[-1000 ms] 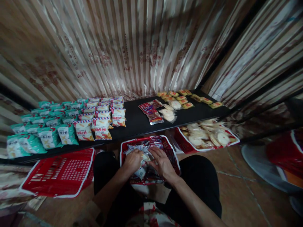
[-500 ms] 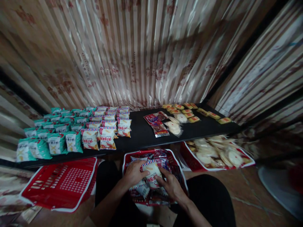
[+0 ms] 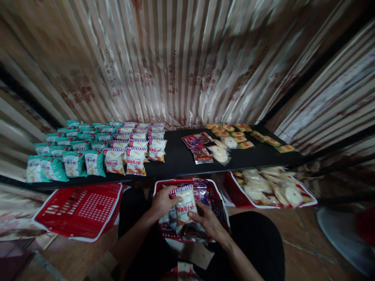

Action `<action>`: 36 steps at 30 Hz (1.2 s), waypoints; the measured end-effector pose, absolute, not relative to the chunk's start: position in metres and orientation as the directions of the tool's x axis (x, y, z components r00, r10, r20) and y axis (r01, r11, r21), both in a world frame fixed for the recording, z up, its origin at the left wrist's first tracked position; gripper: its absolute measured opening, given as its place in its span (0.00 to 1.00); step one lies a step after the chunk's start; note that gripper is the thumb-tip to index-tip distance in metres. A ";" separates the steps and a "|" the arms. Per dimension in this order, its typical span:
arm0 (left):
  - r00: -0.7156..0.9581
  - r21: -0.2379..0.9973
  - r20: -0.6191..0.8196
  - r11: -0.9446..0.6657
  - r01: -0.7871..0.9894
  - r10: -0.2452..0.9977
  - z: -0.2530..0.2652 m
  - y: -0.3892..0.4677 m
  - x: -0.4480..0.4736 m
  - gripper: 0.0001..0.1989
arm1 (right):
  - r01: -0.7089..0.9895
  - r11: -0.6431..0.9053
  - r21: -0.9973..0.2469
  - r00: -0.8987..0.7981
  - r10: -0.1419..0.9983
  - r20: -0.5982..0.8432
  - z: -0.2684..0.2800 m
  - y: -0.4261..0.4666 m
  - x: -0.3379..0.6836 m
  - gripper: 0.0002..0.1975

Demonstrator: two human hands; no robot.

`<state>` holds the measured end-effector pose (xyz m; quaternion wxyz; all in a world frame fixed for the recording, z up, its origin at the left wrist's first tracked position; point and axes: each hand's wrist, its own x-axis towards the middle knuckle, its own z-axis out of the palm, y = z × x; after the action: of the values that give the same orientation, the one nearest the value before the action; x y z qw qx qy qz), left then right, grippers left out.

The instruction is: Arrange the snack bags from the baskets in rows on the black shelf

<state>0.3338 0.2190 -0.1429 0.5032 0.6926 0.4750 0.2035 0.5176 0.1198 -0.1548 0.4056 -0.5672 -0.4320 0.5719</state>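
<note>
Between my two hands is a white snack bag point(image 3: 185, 205) with a striped top edge and red lettering, held upright above a red basket point(image 3: 225, 218). My left hand point(image 3: 164, 203) grips its upper left side, thumb across the front. My right hand point(image 3: 205, 218) grips the lower right side, its thumb also on the front. More snack packets lie in the basket beneath, partly hidden by my hands. On the black shelf point(image 3: 175, 156) ahead, matching white snack bags point(image 3: 136, 160) stand in rows beside rows of teal snack bags point(image 3: 74, 164).
Dark red packets point(image 3: 202, 153), round white crackers in clear wrap point(image 3: 220, 154) and yellow packets point(image 3: 246, 144) lie on the shelf's right half. A tilted red basket point(image 3: 79, 210) is at lower left. Another basket point(image 3: 234, 195) with wrapped crackers stands at right. A striped curtain point(image 3: 187, 78) hangs behind.
The held snack bag has come up slightly and now faces me more squarely, both hands still on it. The view has shifted, so the shelf appears a little higher and further right.
</note>
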 end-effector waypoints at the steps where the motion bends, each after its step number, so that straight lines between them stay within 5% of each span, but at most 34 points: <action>1: 0.445 0.908 -0.176 -0.030 0.419 0.878 -0.144 0.219 0.334 0.23 | 0.012 -0.294 -0.956 -0.006 0.956 -0.294 -0.154 0.122 0.516 0.29; 5: 0.362 0.962 -0.155 0.057 0.269 0.919 -0.150 0.215 0.339 0.29 | 0.000 -0.299 -0.954 0.069 0.952 -0.298 -0.148 0.128 0.512 0.29; 11: 0.263 0.983 -0.162 0.134 0.122 0.951 -0.155 0.215 0.344 0.23 | 0.039 -0.295 -0.955 0.085 0.953 -0.291 -0.146 0.132 0.507 0.25; 19: 0.139 0.997 -0.033 0.024 0.068 0.990 -0.145 0.220 0.342 0.30 | -0.034 -0.269 -0.962 0.119 0.955 -0.272 -0.131 0.152 0.498 0.24; 28: 0.195 0.770 0.388 -0.433 0.469 0.901 -0.134 0.211 0.321 0.18 | -0.076 -0.072 -0.995 0.216 0.973 -0.087 -0.113 0.228 0.478 0.24; 36: 0.201 0.671 0.360 -0.403 0.622 0.911 -0.148 0.227 0.310 0.19 | 0.216 0.026 -0.976 0.240 0.967 0.079 -0.141 0.288 0.448 0.26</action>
<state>0.3097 0.2271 -0.1475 0.1939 0.7503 0.5110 0.3720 0.4480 0.2884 -0.1412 0.5158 -0.5951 -0.4971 0.3643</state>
